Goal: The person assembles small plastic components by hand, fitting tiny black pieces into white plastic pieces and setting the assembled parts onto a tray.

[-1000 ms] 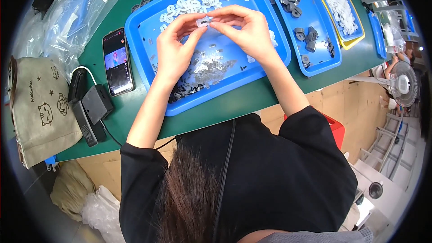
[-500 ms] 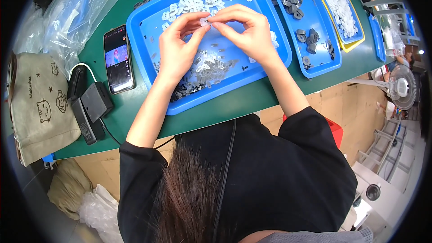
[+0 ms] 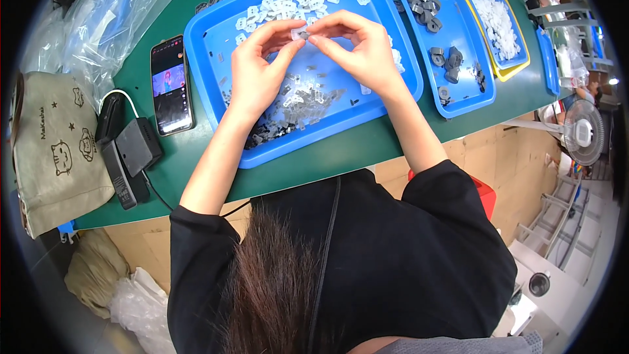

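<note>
Above a large blue tray, my left hand and my right hand meet fingertip to fingertip. Both are closed in a pinch on one small whitish plastic part, with a darker bit showing at its right side. Behind the fingers lies a heap of white plastic parts in the tray. Below the hands are scattered many small clear-grey pieces, and small black pieces lie toward the near left corner.
To the right stand a narrower blue tray with dark grey round parts and a yellow tray under a blue one of white pieces. On the left lie a phone, black chargers, a canvas bag and plastic bags.
Both hands stay over the tray in nearly the same pinch. A darker bit now shows beside the whitish part at the right fingertips. The whole view has shifted slightly.
</note>
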A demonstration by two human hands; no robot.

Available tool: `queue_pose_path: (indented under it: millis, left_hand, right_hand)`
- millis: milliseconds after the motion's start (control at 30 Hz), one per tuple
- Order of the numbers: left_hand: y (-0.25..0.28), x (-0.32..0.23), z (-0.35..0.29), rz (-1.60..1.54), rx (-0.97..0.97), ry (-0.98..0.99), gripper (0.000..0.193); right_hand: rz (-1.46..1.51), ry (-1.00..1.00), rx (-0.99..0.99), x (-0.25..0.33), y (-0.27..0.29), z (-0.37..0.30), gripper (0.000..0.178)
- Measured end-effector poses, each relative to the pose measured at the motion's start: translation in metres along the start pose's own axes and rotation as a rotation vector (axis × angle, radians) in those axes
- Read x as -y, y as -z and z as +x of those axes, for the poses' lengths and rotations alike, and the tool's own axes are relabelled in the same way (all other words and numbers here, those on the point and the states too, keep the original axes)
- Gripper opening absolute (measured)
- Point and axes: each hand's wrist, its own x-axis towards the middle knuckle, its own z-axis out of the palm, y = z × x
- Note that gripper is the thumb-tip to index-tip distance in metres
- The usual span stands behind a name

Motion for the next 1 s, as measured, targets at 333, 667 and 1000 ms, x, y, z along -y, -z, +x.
queue_pose_path:
  millis: [333,667,1000]
  left_hand:
    - [-0.0004,-0.0017,-0.0009,0.052,0.059,0.014,0.021]
    - [0.0021,-0.0004,0.002,-0.233,0.195,0.131,0.024]
    - [0.0009,0.0008,0.0015,-0.201,0.122,0.161,0.024]
  right_hand:
    - [0.079,-0.116,0.0,-0.0005,-0.0004,-0.0004,0.016]
    - [0.215,-0.192,0.079,-0.0056,0.0012,-0.0015,0.021]
    - [0.086,-0.122,0.1,-0.0014,-0.0034,-0.0003,0.018]
